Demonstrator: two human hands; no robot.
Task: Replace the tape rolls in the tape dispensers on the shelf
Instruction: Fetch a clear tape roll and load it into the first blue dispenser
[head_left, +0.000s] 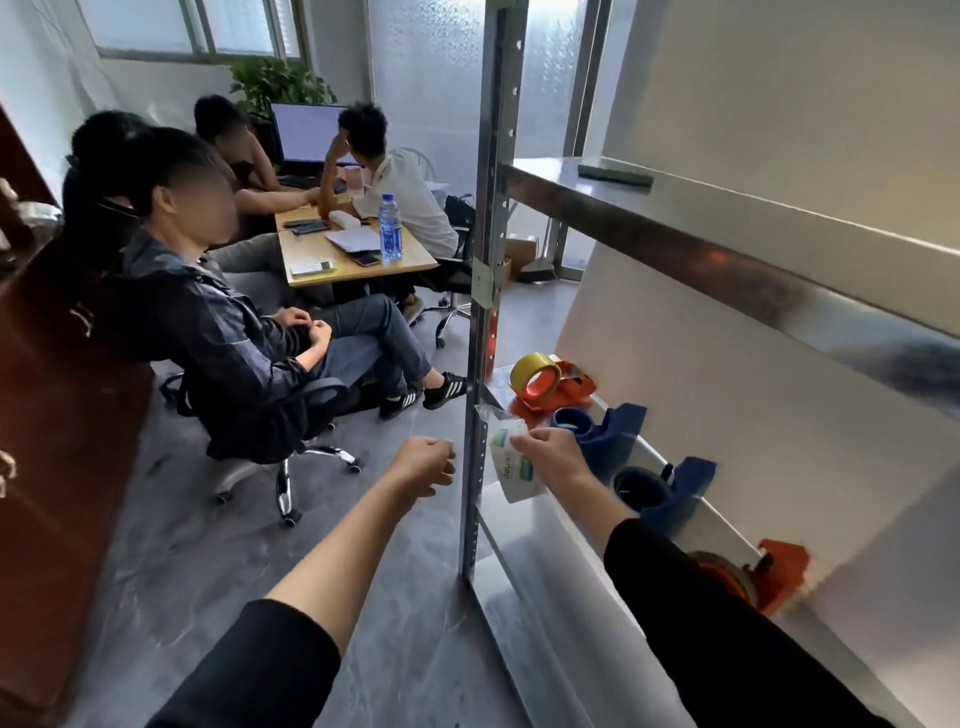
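Note:
Several tape dispensers stand in a row on the metal shelf (519, 525). At the far end an orange dispenser (569, 387) carries a yellow tape roll (535, 370). A blue dispenser (605, 431) follows, then a second blue dispenser (670, 486), then another orange dispenser (769, 574) half hidden by my right sleeve. My right hand (553, 452) pinches a clear plastic wrapper (511, 460) with green and white print, at the shelf's front edge. My left hand (423, 462) is a closed fist left of the shelf post, with nothing in it.
The perforated metal post (485, 291) stands between my hands. An upper shelf (727, 260) runs overhead on the right. To the left, several people sit on wheeled office chairs around a wooden table (358, 260) with a water bottle, phones and a monitor. A dark cabinet (47, 415) stands far left.

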